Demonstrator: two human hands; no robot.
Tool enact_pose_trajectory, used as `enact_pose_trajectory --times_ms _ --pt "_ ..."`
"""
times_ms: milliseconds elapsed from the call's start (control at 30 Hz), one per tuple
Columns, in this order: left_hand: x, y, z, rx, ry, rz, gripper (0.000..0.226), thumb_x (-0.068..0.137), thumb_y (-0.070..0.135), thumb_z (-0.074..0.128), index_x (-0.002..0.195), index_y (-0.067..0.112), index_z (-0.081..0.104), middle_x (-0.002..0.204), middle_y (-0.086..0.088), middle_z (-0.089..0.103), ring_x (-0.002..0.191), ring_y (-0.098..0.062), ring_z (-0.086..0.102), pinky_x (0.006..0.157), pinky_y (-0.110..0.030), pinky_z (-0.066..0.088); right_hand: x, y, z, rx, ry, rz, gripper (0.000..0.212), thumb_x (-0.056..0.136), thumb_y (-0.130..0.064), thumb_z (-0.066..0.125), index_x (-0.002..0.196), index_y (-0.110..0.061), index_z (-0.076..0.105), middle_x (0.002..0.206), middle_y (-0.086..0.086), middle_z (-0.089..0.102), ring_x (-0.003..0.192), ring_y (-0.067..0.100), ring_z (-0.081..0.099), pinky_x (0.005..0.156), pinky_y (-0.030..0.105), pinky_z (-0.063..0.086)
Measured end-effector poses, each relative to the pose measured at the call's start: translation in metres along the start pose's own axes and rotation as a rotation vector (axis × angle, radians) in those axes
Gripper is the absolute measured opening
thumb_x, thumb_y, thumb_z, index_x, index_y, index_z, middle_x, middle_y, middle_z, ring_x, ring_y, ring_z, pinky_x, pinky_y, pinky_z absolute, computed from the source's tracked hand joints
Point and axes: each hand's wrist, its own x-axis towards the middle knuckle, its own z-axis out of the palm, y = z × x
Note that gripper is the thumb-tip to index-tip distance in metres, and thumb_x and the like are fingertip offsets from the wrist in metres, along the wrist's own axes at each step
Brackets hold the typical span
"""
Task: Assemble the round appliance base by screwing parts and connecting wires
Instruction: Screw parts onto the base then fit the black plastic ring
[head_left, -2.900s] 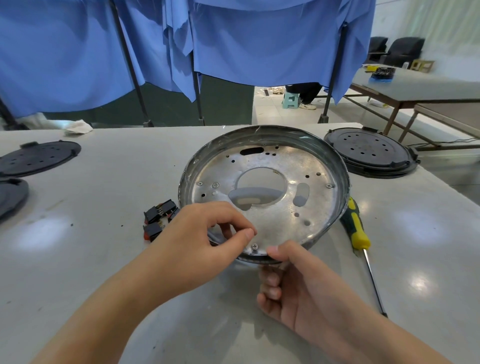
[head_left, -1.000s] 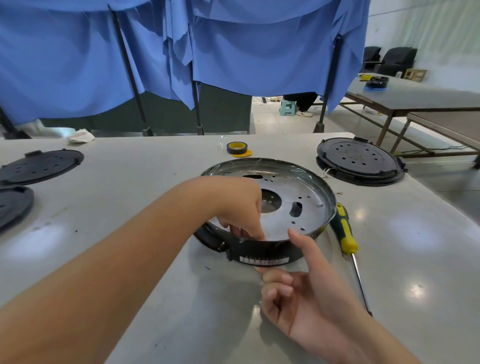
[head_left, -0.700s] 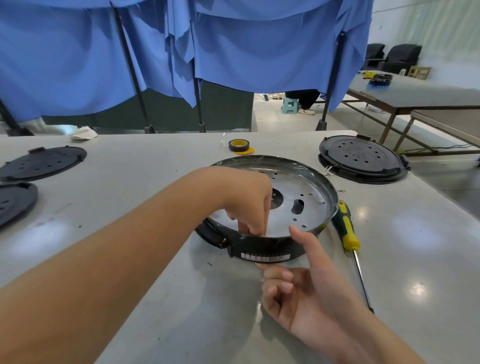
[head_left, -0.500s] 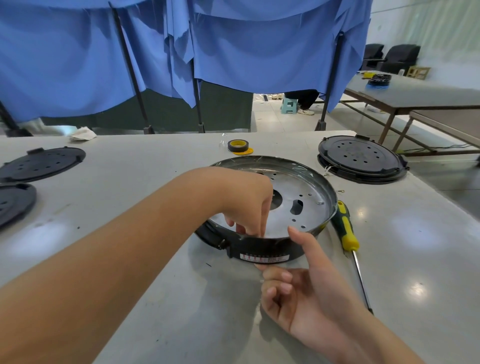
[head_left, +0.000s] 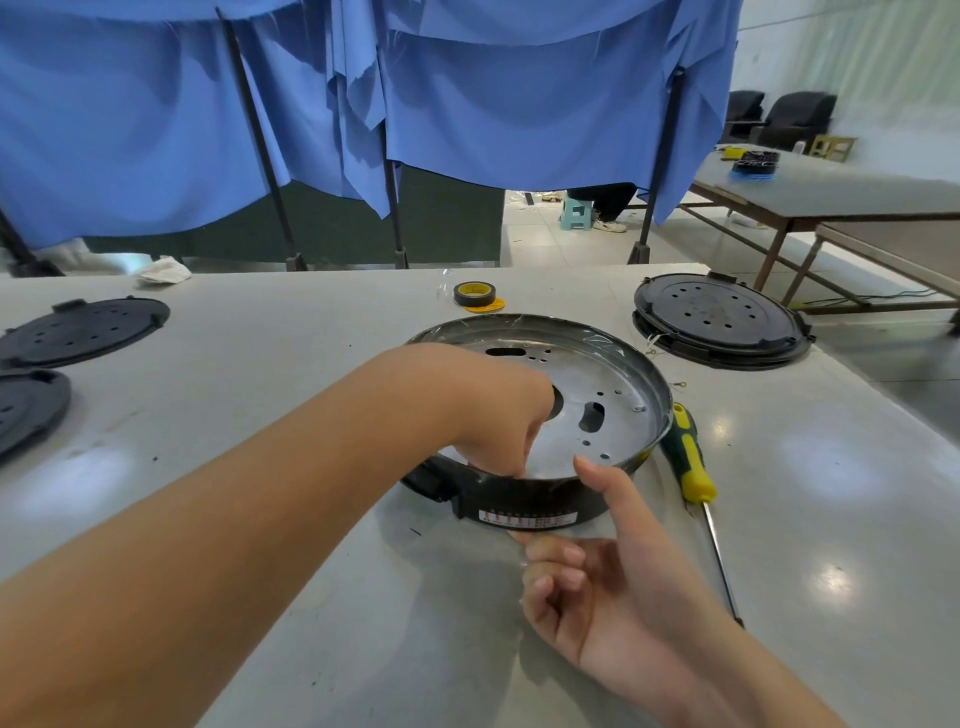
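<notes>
One round appliance base (head_left: 597, 415) lay flat on the grey worktable (head_left: 260, 415), near its middle, its silvery perforated metal plate facing up inside a black plastic ring that carried a white label on the near side; the left hand (head_left: 498, 415) reached down into the base at the near rim, fingers curled downward to the plate, though whether they pinched anything could not be told, since the fingertips were hidden behind the hand; the right hand (head_left: 608, 571) sat at the near outer wall of the base, thumb laid up against the rim, the index finger touching the ring below the label, and the other fingers loosely curled, holding nothing. Just beside the base on the right lay a yellow-and-green screwdriver (head_left: 693, 467), its shaft pointing toward the person; behind the base stood a roll of yellow tape (head_left: 475, 295); a black round cover (head_left: 722, 319) rested to the far right, and two more black covers (head_left: 83, 330) lay at the left edge; blue cloth (head_left: 467, 93) hung behind the table.
</notes>
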Motion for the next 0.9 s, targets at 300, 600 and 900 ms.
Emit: enact_pose_trajectory --times_ms 300,600,900 --pt "0.0019 0.0034 -0.0066 0.054 -0.100 -0.063 0.012 0.093 0.022 0.052 0.094 0.016 0.062 0.097 -0.003 0.069 0.085 -0.018 0.063 0.065 -0.024 0.049 -0.0004 0.0008 0.0010 -0.033 0.004 -0.025 0.064 0.057 -0.041 0.080 0.102 0.000 0.062 0.056 -0.002 0.024 0.044 0.009 0.026 0.043 0.021 0.042" --pt "0.0068 -0.0002 -0.0069 -0.012 -0.125 -0.102 0.021 0.092 0.024 0.056 0.072 0.018 0.055 0.070 0.003 0.059 0.061 -0.008 0.053 0.047 -0.016 0.039 -0.0001 0.0021 0.0040 -0.061 0.025 -0.039 0.068 0.054 -0.042 0.080 0.105 -0.004 0.056 0.056 -0.003 0.023 0.042 0.009 0.025 0.042 0.022 0.042" --pt "0.0082 0.0033 -0.0069 0.023 -0.193 -0.129 0.029 0.093 0.024 0.048 0.066 0.017 0.048 0.074 -0.005 0.051 0.066 -0.015 0.044 0.057 -0.025 0.034 -0.0007 0.0013 0.0024 -0.061 0.025 -0.039 0.075 0.052 -0.043 0.080 0.111 -0.003 0.055 0.056 -0.002 0.024 0.041 0.009 0.026 0.043 0.022 0.042"
